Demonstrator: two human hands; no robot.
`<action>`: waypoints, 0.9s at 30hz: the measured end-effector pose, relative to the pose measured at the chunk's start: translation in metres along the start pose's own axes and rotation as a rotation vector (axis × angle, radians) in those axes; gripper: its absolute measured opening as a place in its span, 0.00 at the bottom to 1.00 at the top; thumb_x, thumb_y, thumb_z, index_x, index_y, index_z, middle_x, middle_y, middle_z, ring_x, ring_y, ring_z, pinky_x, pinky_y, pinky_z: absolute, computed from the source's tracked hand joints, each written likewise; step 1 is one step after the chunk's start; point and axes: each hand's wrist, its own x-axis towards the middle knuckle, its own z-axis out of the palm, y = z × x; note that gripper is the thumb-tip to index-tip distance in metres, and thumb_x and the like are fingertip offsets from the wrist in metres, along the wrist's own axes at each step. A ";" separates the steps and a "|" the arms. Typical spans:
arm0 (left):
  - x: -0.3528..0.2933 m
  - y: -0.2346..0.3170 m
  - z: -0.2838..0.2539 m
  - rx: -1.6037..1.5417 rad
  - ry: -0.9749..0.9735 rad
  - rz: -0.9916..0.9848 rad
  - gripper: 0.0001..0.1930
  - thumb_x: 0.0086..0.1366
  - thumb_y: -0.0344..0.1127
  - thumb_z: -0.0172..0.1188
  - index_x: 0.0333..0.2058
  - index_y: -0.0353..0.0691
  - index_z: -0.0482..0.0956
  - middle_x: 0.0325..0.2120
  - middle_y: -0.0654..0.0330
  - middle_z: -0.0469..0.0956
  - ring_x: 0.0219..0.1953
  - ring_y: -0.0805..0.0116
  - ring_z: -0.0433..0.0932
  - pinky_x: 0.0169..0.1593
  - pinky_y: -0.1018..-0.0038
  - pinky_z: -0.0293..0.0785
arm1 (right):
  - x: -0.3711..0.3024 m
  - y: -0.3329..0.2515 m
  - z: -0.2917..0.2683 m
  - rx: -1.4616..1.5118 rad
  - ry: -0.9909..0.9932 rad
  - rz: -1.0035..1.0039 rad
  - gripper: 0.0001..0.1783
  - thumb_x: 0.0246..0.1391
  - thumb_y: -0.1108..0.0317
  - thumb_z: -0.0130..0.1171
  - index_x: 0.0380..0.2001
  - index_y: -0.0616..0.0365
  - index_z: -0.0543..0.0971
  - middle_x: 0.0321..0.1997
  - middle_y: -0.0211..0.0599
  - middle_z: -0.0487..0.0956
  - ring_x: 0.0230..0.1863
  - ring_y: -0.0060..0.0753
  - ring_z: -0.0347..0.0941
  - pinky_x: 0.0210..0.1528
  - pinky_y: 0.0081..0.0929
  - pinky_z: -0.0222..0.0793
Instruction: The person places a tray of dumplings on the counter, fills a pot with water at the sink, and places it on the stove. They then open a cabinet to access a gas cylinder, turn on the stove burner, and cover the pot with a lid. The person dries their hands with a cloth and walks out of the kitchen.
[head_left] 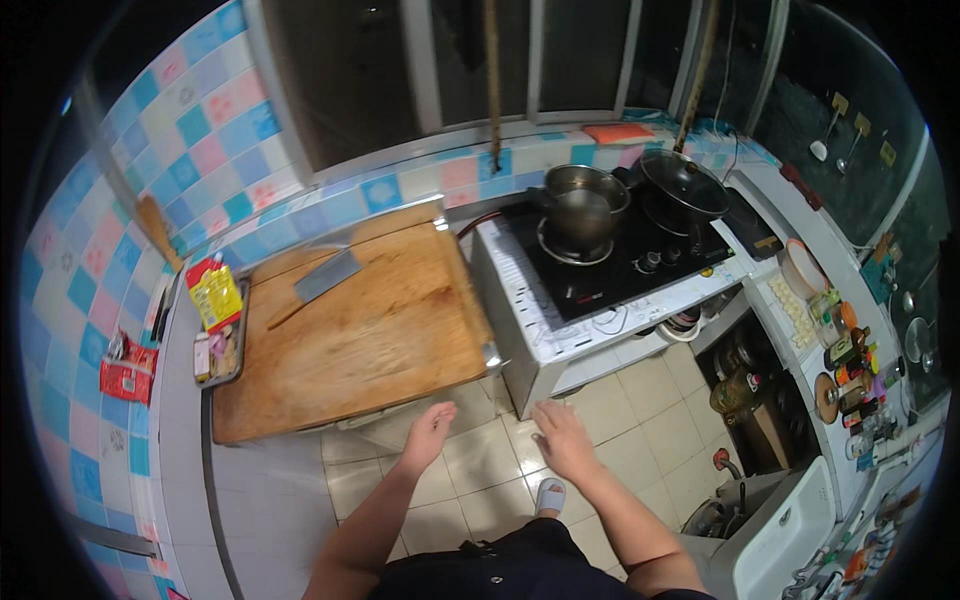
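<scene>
The left hand [431, 433] holds nothing, fingers loosely together, near the thick, scuffed wooden board [370, 345], where a flat steel cleaver [328, 275] lies, wood-handled. The right hand [565, 440] is empty too, fingers slightly spread, near the boxy white counter [531, 383].

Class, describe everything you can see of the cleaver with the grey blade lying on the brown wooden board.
The cleaver has a broad, roughly rectangular grey blade that looks like metal, and a slim light-brown handle that looks wooden. It lies on its side toward the far left of the large brown wooden board, its handle pointing to the near left, its blade to the far right. No hand touches it. The sharpness of its edge cannot be told.
</scene>
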 end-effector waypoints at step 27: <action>0.277 0.043 0.266 0.860 0.046 0.290 0.27 0.59 0.38 0.53 0.55 0.33 0.61 0.58 0.52 0.59 0.62 0.59 0.54 0.63 0.63 0.52 | 0.214 0.427 -0.085 -0.536 0.005 0.700 0.29 0.55 0.49 0.48 0.50 0.61 0.67 0.42 0.43 0.74 0.42 0.45 0.74 0.40 0.35 0.71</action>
